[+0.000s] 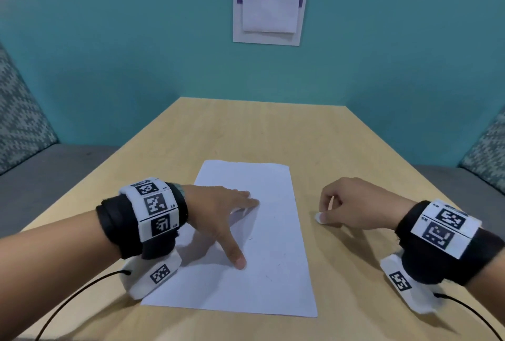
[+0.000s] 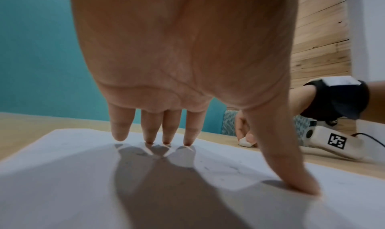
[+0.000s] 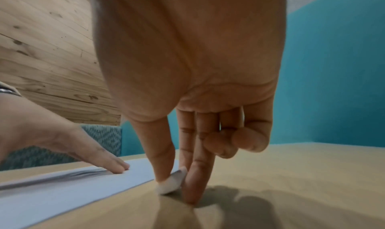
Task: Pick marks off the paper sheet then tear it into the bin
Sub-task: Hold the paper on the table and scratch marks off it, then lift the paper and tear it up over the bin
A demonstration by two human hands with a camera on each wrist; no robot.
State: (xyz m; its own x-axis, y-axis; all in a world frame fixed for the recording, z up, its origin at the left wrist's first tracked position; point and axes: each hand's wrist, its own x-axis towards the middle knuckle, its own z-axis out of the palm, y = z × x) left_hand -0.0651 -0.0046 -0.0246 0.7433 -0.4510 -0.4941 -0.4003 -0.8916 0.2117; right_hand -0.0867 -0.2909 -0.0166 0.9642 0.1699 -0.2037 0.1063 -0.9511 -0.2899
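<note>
A white paper sheet (image 1: pixel 262 245) with a few faint pencil marks lies flat on the wooden table (image 1: pixel 273 127). My left hand (image 1: pixel 235 220) presses it down with spread, straight fingers (image 2: pixel 188 133) and thumb; the same sheet (image 2: pixel 83 175) fills the left wrist view. Just right of the sheet's edge, my right hand (image 1: pixel 332 211) pinches a small white eraser (image 1: pixel 319 217) between thumb and fingers and holds it against the tabletop. The right wrist view shows the eraser (image 3: pixel 171 181) beside the sheet (image 3: pixel 62 183), with the other fingers curled. No bin is in view.
A teal wall (image 1: pixel 136 53) stands behind the table, with a white panel (image 1: pixel 270 10) fixed on it. Grey benches with patterned cushions (image 1: pixel 19 127) flank both sides. Black cables run from both wrist units toward the table's near edge.
</note>
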